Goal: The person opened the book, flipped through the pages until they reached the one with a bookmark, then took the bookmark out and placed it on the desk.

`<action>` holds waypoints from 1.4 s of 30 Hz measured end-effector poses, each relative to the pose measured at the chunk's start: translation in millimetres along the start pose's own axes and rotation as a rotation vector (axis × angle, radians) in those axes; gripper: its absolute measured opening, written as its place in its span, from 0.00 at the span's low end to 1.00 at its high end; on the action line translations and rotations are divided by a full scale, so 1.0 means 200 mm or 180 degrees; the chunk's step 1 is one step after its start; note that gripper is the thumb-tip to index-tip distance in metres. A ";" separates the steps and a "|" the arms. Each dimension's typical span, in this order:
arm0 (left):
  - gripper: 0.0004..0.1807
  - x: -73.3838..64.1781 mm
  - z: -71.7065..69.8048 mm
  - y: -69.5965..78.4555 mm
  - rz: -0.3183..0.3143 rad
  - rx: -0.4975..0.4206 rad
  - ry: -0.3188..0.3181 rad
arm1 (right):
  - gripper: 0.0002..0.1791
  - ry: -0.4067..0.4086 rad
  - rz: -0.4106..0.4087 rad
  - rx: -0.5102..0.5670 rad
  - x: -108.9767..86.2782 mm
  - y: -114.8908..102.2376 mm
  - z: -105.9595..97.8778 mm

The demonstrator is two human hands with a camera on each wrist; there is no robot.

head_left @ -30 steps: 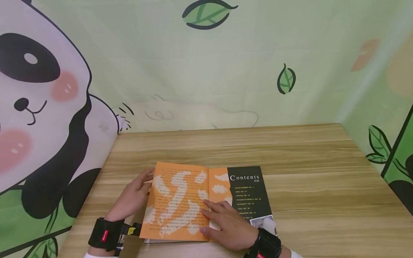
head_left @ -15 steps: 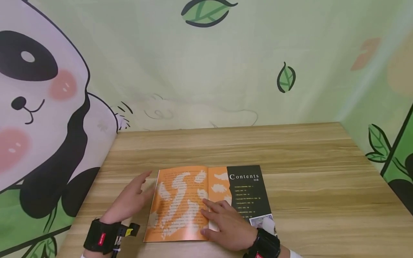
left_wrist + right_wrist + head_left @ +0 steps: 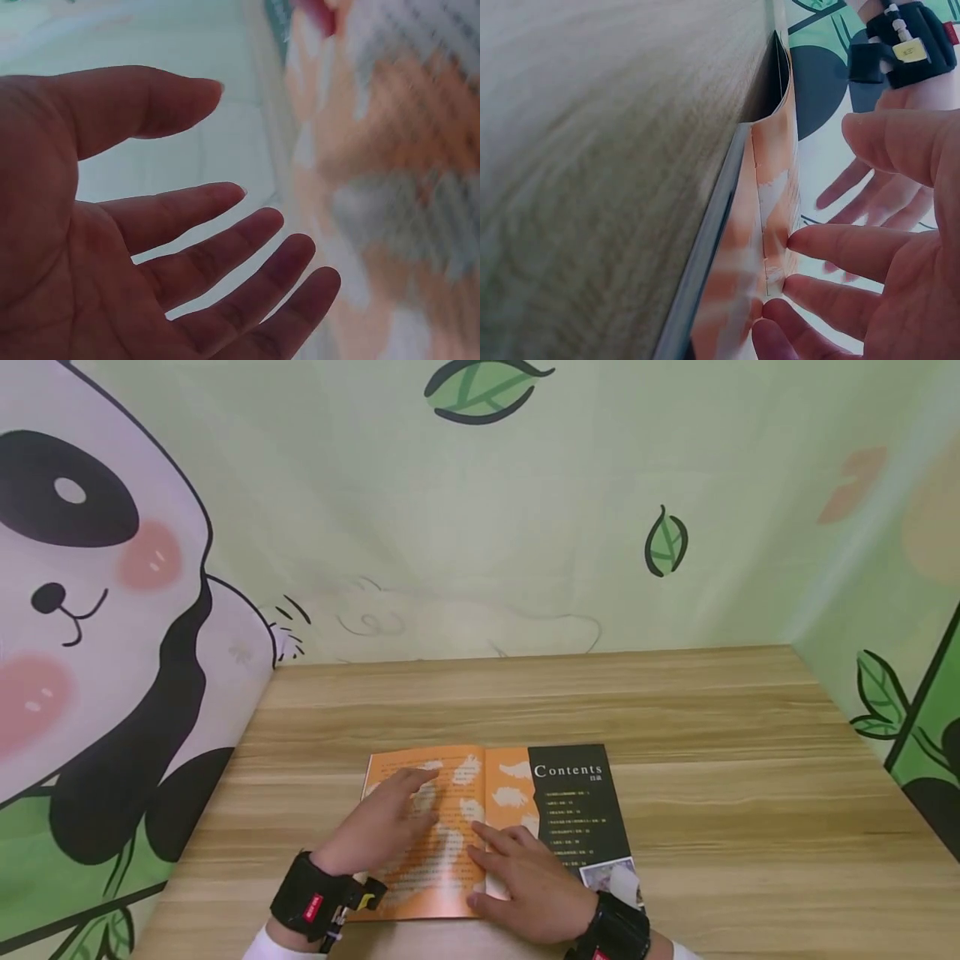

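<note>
An open magazine (image 3: 576, 806) lies on the wooden table, with an orange left page (image 3: 453, 764) and an orange-and-black right page headed "Contents". Over the orange page is my left hand (image 3: 378, 831). In the left wrist view its fingers are spread and loosely extended, holding nothing, with the page (image 3: 420, 112) off to the right. My right hand (image 3: 536, 889) rests on the magazine near the spine. In the right wrist view, its fingertips touch the paper beside the fold (image 3: 761, 202), and the left page bows up slightly off the table.
The wooden table (image 3: 720, 735) reaches back to a pale green printed backdrop (image 3: 570, 510) with leaves. A large printed panda (image 3: 97, 568) covers the left side. Each wrist wears a black strap, the left wrist strap (image 3: 311, 897) carrying a small device.
My left hand let go of the left page's outer edge, and the page settled down. The hand then moved right, over that page. My right hand stayed in place.
</note>
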State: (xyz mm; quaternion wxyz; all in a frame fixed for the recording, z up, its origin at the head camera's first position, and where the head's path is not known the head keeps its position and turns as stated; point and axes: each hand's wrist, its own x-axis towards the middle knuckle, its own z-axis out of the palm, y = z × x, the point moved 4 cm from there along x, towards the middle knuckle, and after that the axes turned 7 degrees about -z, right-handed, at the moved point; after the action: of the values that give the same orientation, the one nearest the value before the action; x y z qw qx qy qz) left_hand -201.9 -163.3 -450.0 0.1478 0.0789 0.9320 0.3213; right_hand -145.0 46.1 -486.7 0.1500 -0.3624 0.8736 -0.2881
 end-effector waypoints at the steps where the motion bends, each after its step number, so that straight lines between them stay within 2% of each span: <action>1: 0.32 0.01 0.02 0.01 0.0035 0.0039 -0.0002 | 0.35 0.0005 -0.0013 -0.0003 0.00 0.00 0.00; 7: 0.31 0.08 0.12 0.04 0.0237 0.0292 0.0031 | 0.35 0.0026 -0.0076 -0.0020 0.00 -0.01 0.00; 12: 0.31 0.12 0.16 0.06 0.0252 0.0401 0.0105 | 0.35 0.0030 -0.0064 -0.0032 0.00 0.00 0.00; 19: 0.31 0.19 0.20 0.10 0.0110 0.0548 0.0132 | 0.35 0.0025 -0.0024 -0.0078 0.00 0.01 0.00; 27: 0.32 0.26 0.26 0.12 -0.0039 0.0787 0.0342 | 0.35 0.0012 0.0007 -0.0103 0.00 0.02 0.02; 31: 0.31 0.27 0.28 0.12 -0.0084 0.0912 0.0399 | 0.36 0.0006 0.0035 -0.0087 0.01 0.02 0.02; 42: 0.31 0.27 0.29 0.14 -0.0192 0.1015 0.0340 | 0.36 0.0039 0.0028 -0.0106 0.01 0.02 0.02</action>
State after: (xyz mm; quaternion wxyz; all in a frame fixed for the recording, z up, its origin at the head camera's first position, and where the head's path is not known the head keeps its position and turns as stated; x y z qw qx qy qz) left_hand -231.8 -95.2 -489.0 0.0933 0.0562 0.9797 0.1685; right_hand -146.4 46.3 -492.8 0.1398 -0.3593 0.8807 -0.2751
